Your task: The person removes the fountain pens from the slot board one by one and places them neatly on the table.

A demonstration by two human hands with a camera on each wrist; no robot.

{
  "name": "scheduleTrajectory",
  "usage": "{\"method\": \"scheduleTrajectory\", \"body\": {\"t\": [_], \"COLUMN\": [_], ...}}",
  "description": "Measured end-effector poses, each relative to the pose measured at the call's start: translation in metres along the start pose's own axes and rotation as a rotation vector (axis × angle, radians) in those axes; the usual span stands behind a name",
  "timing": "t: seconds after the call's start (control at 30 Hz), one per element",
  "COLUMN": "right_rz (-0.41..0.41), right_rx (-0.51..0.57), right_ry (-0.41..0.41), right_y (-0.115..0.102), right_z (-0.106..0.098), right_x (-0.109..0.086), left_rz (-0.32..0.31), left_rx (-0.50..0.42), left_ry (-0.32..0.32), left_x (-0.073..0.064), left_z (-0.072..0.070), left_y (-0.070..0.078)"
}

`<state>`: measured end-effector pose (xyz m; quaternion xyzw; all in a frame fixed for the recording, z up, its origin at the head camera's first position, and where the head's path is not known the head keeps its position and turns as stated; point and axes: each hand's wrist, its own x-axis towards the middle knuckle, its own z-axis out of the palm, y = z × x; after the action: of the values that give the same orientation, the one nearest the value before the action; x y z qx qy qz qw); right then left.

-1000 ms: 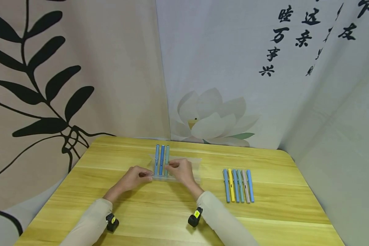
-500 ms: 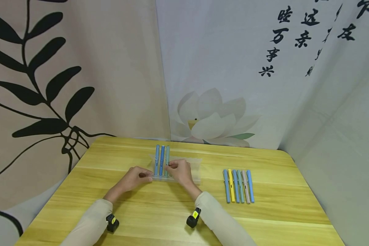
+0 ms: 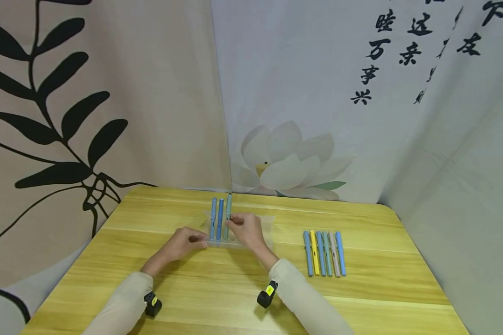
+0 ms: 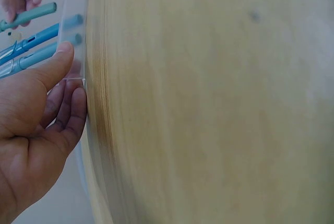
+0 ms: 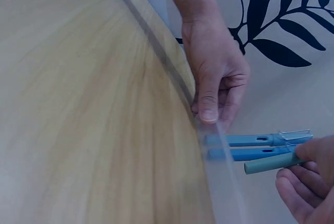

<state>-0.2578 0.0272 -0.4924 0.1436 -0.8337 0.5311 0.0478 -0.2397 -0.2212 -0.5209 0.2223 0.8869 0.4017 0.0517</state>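
Observation:
My left hand (image 3: 187, 243) pinches the near left corner of a clear plastic pen sleeve (image 3: 266, 232) between thumb and fingers. Two blue pens (image 3: 213, 218) lie side by side on it, their near ends behind its clear front strip (image 5: 223, 182). A green pen (image 3: 228, 207) is pinched by my right hand (image 3: 247, 230), just right of the blue ones. In the right wrist view the green pen's near end stands free of the strip and slightly angled to the blue pens. My right palm is mostly out of that view.
On the right of the wooden table (image 3: 385, 288) lies a row of several pens (image 3: 323, 253) in blue, yellow, green and greyish pink. A printed curtain (image 3: 172, 93) hangs behind the table's far edge. Each wrist carries a small black camera (image 3: 152, 304).
The green pen has shifted a little away from me, its far end now reaching beyond the blue pens. My right hand moved slightly with it; the left hand stayed in place.

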Motion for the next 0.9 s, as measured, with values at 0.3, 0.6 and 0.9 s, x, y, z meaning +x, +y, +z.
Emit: {"method": "scheduleTrajectory", "body": {"t": [0.3, 0.6, 0.9], "right_rz": [-0.039, -0.047, -0.047], "right_rx": [-0.024, -0.005, -0.003], "right_ry": [-0.019, -0.009, 0.021], "right_y": [-0.007, -0.009, -0.010], "right_z": [-0.020, -0.040, -0.063], "right_x": [-0.003, -0.013, -0.024], "left_rz": [0.012, 0.012, 0.002], "left_rx": [0.015, 0.003, 0.009], "left_ry": [0.011, 0.006, 0.008], "left_x": [-0.001, -0.001, 0.000], "left_z": [0.001, 0.001, 0.002], "left_y": [-0.002, -0.003, -0.003]}}
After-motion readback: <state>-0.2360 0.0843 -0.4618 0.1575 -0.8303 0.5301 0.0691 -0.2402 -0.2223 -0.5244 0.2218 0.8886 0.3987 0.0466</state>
